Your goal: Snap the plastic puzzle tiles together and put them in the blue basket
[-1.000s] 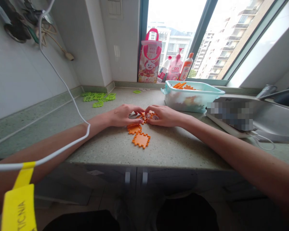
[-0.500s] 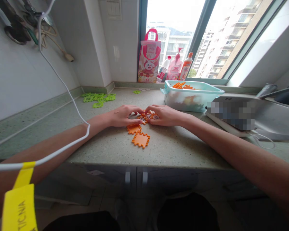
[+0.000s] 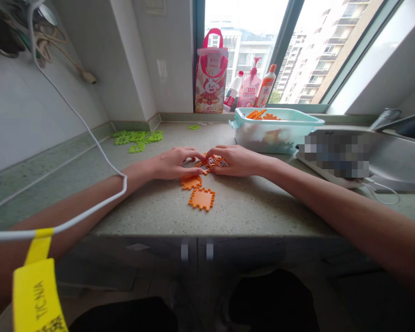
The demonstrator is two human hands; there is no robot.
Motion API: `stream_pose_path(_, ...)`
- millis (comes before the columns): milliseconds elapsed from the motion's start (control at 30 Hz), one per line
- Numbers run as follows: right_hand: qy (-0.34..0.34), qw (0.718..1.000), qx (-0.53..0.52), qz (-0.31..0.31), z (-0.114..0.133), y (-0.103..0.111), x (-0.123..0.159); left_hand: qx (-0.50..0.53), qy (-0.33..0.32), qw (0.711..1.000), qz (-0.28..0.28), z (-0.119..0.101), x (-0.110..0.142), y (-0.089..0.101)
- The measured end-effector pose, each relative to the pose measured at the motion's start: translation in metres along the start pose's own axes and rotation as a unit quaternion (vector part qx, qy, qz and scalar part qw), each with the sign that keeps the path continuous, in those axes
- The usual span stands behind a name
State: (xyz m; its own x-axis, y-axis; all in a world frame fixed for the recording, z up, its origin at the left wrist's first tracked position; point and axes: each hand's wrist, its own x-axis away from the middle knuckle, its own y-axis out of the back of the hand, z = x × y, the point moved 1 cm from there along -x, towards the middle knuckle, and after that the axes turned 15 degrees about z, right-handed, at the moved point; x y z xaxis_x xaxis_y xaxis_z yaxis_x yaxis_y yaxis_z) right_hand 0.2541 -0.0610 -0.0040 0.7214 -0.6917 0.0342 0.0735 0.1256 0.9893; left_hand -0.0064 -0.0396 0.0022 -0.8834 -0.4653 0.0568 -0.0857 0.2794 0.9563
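On the countertop, my left hand [image 3: 181, 162] grips an orange lattice building tile [image 3: 204, 167] between thumb and fingers. My right hand [image 3: 232, 160] is closed on another orange lattice tile [image 3: 222, 163], right beside it; the fingertips of both hands meet where the tiles come together. Fingers partly cover the pieces, so I cannot tell whether their toothed edges are locked. A solid orange tile [image 3: 191, 182] lies just under my left hand, and a second solid orange square tile [image 3: 202, 198] lies nearer the counter's front edge, flat, close to its corner.
Several green lattice tiles [image 3: 134, 137] lie at the back left, with one green tile [image 3: 193, 127] apart. A light-blue tub [image 3: 276, 133] of orange pieces stands back right, before a sink [image 3: 401, 157]. A white cable [image 3: 100, 150] crosses my left forearm. Bottles [image 3: 249, 90] and a bag [image 3: 210, 85] line the window.
The view has shifted slightly, so everything sits a little higher in it. Both hands stay together on the lattice tiles, with only small finger movement.
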Motion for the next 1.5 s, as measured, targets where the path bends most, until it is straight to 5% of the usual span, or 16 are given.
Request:
stream_pose_path(367, 0.004, 1.0, -0.002, -0.007, -0.002, 0.001, -0.001, 0.014, -0.014, 0.999, -0.034, 0.009, -0.001, -0.003)
stream_pose_path(1500, 0.016, 1.0, 0.0, -0.009, -0.003, 0.003, 0.001, -0.017, -0.01, 1.0, -0.008, 0.008, 0.0, -0.002)
